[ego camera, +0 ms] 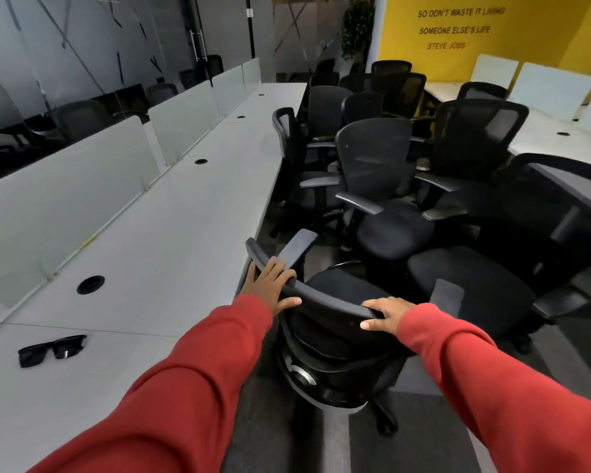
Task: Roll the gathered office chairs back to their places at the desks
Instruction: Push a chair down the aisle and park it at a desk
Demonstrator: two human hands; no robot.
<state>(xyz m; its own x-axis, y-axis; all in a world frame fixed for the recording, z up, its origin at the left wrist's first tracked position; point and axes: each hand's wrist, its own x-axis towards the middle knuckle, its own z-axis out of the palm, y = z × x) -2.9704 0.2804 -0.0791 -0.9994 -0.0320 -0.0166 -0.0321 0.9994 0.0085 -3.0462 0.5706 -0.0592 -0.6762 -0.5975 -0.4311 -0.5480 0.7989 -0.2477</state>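
Note:
A black office chair (335, 339) stands right in front of me beside the long white desk (171, 240), its backrest towards me. My left hand (270, 288) grips the left end of the backrest's top rim, fingers over the rim and thumb below. My right hand (386, 314) holds the right end of the same rim with curled fingers. Several more black chairs (379, 186) crowd the aisle just ahead, packed close together.
Black sunglasses (53, 349) lie on the desk at near left. Frosted dividers (65, 186) run along the desk's far side. A second white desk (560, 131) stands at right below a yellow wall (526, 32). Grey carpet floor (424, 435) shows behind the chair.

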